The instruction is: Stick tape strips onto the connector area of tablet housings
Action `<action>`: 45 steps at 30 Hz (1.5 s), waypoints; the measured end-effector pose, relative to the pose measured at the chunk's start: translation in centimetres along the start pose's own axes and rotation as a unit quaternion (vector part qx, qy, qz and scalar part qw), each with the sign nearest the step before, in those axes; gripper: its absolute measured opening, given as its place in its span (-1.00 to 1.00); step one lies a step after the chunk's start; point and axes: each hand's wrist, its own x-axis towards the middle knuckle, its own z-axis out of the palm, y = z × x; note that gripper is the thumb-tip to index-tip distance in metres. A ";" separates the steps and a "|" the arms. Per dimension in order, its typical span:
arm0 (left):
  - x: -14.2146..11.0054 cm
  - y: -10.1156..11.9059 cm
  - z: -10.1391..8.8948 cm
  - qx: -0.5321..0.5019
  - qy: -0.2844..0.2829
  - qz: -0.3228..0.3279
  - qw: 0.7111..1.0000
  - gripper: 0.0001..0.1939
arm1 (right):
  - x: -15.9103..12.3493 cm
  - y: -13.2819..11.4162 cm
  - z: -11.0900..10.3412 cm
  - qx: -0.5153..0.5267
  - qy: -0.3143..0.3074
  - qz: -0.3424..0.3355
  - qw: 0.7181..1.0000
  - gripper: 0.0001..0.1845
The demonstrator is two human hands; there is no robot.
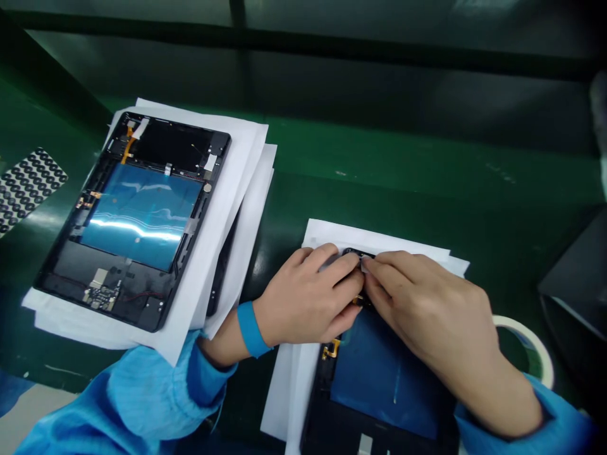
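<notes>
An opened tablet (389, 379) with a blue battery lies at the lower right on white paper sheets (289, 385). Both hands meet over its top edge. My right hand (436, 316) pinches a small whitish piece (364, 263), which looks like tape, between thumb and fingertips. Against it, my left hand (308, 300) has its fingers bent and closed; what they hold, if anything, is hidden. A blue band (253, 328) circles my left wrist. Orange flex cables (331, 349) show beside the battery, and the tablet's upper corner is largely covered by my fingers.
To the left, another opened tablet (137, 221) rests on a paper-layered stack, with a further dark device (222, 272) between the sheets. A card of black round pieces (31, 186) lies far left. A tape roll (535, 344) and dark box (578, 284) are at right.
</notes>
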 end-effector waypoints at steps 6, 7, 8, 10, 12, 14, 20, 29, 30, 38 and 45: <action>-0.1 0.0 0.2 -0.007 0.000 -0.010 1.000 -0.67 | 0.3 -0.6 -1.0 -0.062 -0.086 -0.051 0.993 -0.84; -0.1 0.0 0.2 -0.010 0.000 -0.012 1.000 -0.67 | 0.2 -0.6 -1.0 -0.058 -0.086 -0.051 0.993 -0.83; -0.1 0.0 0.1 -0.011 -0.002 -0.014 1.000 -0.65 | 0.0 -0.6 -0.8 -0.051 -0.080 -0.049 0.994 -0.82; 0.0 0.0 0.0 -0.012 -0.010 -0.016 1.000 -0.62 | -0.5 -0.5 -0.5 -0.034 -0.061 -0.043 0.997 -0.75; 0.1 -0.1 -0.2 -0.004 -0.025 -0.010 1.000 -0.58 | -1.4 -0.4 -0.2 -0.005 -0.039 -0.039 0.998 -0.68; 0.3 -0.3 -0.4 0.015 -0.043 0.004 0.999 -0.56 | -3.1 -0.3 -0.4 0.041 -0.015 -0.038 0.998 -0.64; 1.3 -0.9 -1.1 0.046 -0.095 0.066 0.992 -0.53 | -12.3 0.9 -3.2 0.115 0.072 0.075 0.988 -0.58; 2.8 -1.7 -1.3 0.043 -0.067 0.061 0.995 -0.52 | -21.3 8.3 -3.9 -0.252 0.162 0.297 0.907 -0.57; 2.7 -1.7 -1.3 0.048 -0.065 0.063 0.995 -0.51 | -21.1 9.0 -3.6 -0.247 0.162 0.305 0.905 -0.57; 2.4 -1.6 -1.5 0.061 -0.061 0.061 0.994 -0.52 | -18.7 11.2 -1.5 -0.194 0.136 0.321 0.917 -0.71; 2.2 -1.9 -1.2 0.039 -0.075 0.051 0.995 -0.51 | -19.0 11.8 -1.5 -0.192 0.140 0.322 0.917 -0.71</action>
